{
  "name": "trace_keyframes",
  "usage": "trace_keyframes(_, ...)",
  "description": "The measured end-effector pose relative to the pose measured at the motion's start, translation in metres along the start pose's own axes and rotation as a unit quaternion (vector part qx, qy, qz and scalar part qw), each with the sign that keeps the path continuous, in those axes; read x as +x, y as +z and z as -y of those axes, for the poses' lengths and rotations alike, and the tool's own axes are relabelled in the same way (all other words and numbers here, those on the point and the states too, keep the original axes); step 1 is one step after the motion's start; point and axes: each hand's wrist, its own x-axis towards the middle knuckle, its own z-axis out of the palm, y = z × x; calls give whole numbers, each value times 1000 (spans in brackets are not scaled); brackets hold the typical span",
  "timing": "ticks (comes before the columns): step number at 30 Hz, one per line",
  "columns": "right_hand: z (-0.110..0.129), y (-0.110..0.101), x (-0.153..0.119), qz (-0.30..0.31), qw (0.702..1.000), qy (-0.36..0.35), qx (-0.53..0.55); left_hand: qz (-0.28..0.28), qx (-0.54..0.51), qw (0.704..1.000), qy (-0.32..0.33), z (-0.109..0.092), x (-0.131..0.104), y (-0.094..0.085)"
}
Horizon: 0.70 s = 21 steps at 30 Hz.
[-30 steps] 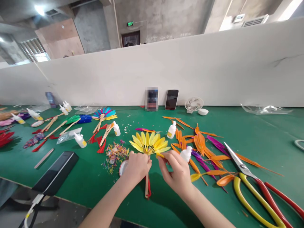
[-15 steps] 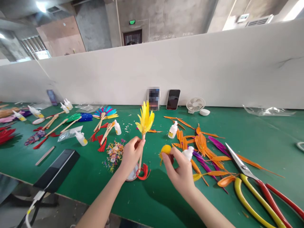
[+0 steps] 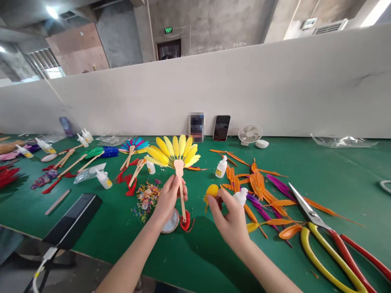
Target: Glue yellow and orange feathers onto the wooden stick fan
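Observation:
My left hand (image 3: pixel 170 198) is closed round the wooden handle of a yellow feather fan (image 3: pixel 179 162), held upright with its feathers spread wide. A red tassel (image 3: pixel 185 221) hangs at the handle's lower end. My right hand (image 3: pixel 229 215) pinches a yellow feather (image 3: pixel 211 190) to the right of the fan, apart from it. Beside that hand stands a white glue bottle (image 3: pixel 241 196), partly hidden by the fingers. Under my left wrist is a small round dish (image 3: pixel 171 223). Colourful loose bits (image 3: pixel 147 197) lie in a pile left of this hand.
Orange and purple feathers (image 3: pixel 258 183) and large scissors (image 3: pixel 317 219) with red and yellow handles lie at right. Another glue bottle (image 3: pixel 221 167), a phone (image 3: pixel 221 128) and a small fan (image 3: pixel 249 134) stand farther back. Finished feather fans (image 3: pixel 132 148) and a black power bank (image 3: pixel 75 219) are at left.
My left hand has turned the yellow feather fan from nearly edge-on to flat-facing, so its feathers now show spread out. My right hand stays almost still with the yellow feather.

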Motion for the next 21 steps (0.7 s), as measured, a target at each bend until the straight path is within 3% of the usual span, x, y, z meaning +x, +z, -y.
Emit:
trace_keyframes(9,0,-1,2,-1,1000,-6,-2,-22,9,1000,18,-2,-1,1)
trace_keyframes(21,0,0,2,0,1000,7,9,-44,-66,996,35,2,4,0)
